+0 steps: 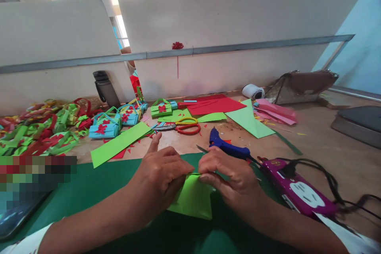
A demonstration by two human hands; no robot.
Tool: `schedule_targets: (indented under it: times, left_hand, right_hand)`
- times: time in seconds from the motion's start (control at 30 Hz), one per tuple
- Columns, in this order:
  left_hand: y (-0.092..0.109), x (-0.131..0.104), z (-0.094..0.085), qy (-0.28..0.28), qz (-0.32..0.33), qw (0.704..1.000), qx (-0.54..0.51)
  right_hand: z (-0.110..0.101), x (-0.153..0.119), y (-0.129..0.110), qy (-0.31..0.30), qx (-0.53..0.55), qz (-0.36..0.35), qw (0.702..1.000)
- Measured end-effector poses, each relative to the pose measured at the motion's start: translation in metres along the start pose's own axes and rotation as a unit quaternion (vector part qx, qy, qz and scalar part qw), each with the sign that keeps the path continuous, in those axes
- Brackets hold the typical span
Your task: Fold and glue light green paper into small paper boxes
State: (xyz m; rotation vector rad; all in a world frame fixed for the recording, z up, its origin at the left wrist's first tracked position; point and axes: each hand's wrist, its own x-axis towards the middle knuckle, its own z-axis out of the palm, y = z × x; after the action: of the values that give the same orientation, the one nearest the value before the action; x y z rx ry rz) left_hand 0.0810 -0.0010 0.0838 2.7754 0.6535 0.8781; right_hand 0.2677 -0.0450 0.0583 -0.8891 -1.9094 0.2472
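Note:
Both my hands pinch a light green folded paper (193, 198) over a dark green sheet (98, 190) at the table's near edge. My left hand (159, 178) grips the paper's left side, index finger raised. My right hand (229, 178) holds its top right edge with the fingertips. The paper's upper fold is partly hidden by my fingers.
A blue glue gun (228, 147) lies just beyond my right hand, a purple power strip (297, 192) to its right. Red and yellow scissors (184, 126), paper sheets, small paper bags (104, 127) and a pile of paper strips (35, 131) lie behind. A white partition (223, 27) closes the back.

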Motion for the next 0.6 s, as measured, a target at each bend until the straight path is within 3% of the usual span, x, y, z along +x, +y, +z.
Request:
schedule_targets:
  times: [0.2, 0.4, 0.6]
  left_hand:
    - [-0.0005, -0.0030, -0.0009, 0.050, -0.025, 0.998, -0.013]
    - [0.0021, -0.0041, -0.0042, 0.070, 0.028, 0.997, -0.005]
    - [0.0012, -0.0039, 0.0004, 0.086, 0.024, 0.996, -0.029]
  right_hand:
    - [0.0032, -0.0031, 0.0006, 0.017, -0.040, -0.015, 0.999]
    - [0.0048, -0.0025, 0.0015, 0.019, -0.044, -0.010, 0.999]
    - [0.0059, -0.0041, 0.0016, 0.029, -0.051, -0.020, 0.998]
